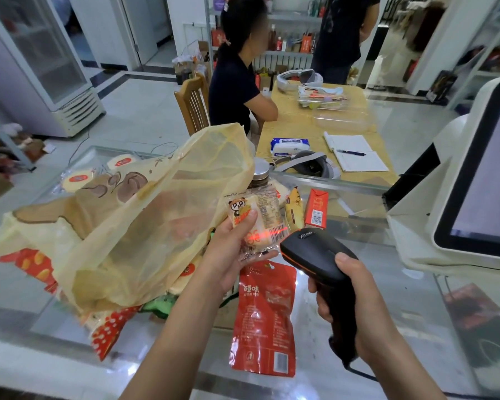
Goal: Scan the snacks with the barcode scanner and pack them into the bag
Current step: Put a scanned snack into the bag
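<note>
Left hand clamps the panda snack, label turned toward the scanner gripped in the right hand beside it, catching the beam.

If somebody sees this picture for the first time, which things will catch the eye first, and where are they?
At the centre, the left hand holds up a panda-printed snack packet with a red scan line across it, cast by the black barcode scanner gripped in the right hand. To the left, a big yellowish translucent bag billows over the glass counter. A red pouch lies flat below the hands.
</note>
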